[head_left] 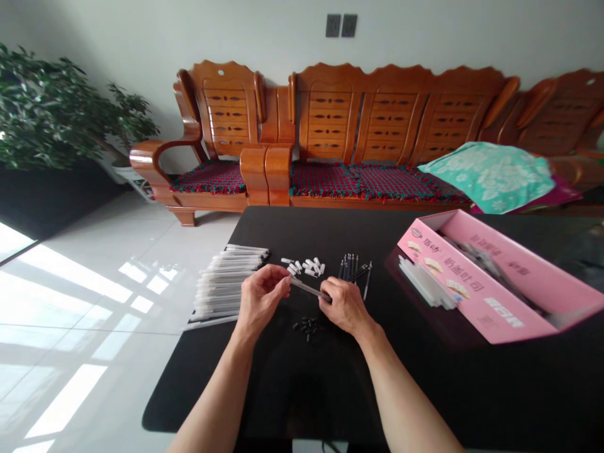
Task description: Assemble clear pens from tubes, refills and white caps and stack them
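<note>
Left hand (262,296) and right hand (343,305) both on one slim pen barrel (307,287), center of frame, held just above the black table (509,390)
Barrel slants slightly, left end higher in frame, right end lower and darker
Left: thumb and index pinch the left end, other fingers curled in
Right: thumb and fingers closed round the dark end, exact fingertip contact hidden by the hand

Around the hands:
- loose pile of small white pieces (311,267) just beyond the barrel, center
- small black pieces (307,326) scattered between the forearms, below center
- thin refills (352,267) in a loose bunch, right of center, just beyond the right hand
- long row of whitish barrels (224,286) side by side, left of center, near the left hand, dark tips at their right ends
- pink box (481,289), open top, right side of frame, contents too blurred to identify
- translucent tubes (427,283) lying along its near side

Backdrop: wooden bench (330,113) across the upper frame, turquoise cushion (493,173) upper right, plant (51,113) upper left
</note>
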The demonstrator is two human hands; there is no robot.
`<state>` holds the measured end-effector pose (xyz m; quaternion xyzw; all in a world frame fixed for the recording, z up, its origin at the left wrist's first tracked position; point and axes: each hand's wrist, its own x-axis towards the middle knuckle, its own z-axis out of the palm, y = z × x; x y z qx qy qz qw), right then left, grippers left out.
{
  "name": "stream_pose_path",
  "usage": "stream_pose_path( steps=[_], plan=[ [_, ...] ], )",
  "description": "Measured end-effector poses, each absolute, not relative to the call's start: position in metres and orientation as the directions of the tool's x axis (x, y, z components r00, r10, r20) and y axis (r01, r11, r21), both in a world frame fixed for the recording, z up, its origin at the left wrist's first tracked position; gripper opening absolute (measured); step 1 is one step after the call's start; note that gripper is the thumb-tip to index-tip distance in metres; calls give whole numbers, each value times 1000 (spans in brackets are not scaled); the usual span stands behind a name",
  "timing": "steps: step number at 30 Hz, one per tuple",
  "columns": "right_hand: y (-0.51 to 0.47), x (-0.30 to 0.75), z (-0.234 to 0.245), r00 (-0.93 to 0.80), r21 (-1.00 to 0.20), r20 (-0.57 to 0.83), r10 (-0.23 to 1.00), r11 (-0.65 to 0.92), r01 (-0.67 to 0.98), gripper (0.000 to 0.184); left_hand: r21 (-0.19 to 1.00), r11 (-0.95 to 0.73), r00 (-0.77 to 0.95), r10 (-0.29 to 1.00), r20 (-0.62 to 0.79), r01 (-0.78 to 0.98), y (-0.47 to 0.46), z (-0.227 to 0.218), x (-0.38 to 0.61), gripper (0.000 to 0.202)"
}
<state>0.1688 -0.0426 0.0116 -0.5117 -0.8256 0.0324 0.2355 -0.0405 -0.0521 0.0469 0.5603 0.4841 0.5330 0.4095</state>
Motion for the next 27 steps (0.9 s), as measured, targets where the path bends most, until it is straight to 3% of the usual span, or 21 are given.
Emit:
stream_pose_path(
  steps=[7, 9, 13, 16, 27],
  plan=[
    [-44, 166, 15, -376, -320, 365, 852, 494, 808, 9, 871, -149, 16, 987, 160, 469, -73, 46, -73, 20],
    [-45, 165, 15, -367, -383, 382, 848, 507, 772, 7, 862, -109, -32, 989, 144, 495, -79, 42, -87, 21],
    [-43, 172, 12, -257, -511, 442, 859, 477, 715, 36, 873, 12, -288, 946, 149, 488, -86, 37, -140, 31],
    [-39, 178, 7, -186, -544, 462, 867, 443, 712, 32, 819, 100, -417, 891, 179, 565, -91, 34, -187, 35],
    [-34, 181, -2, -153, -599, 445, 883, 420, 682, 33, 647, 213, -438, 875, 207, 732, -79, 18, -217, 29]
  ],
)
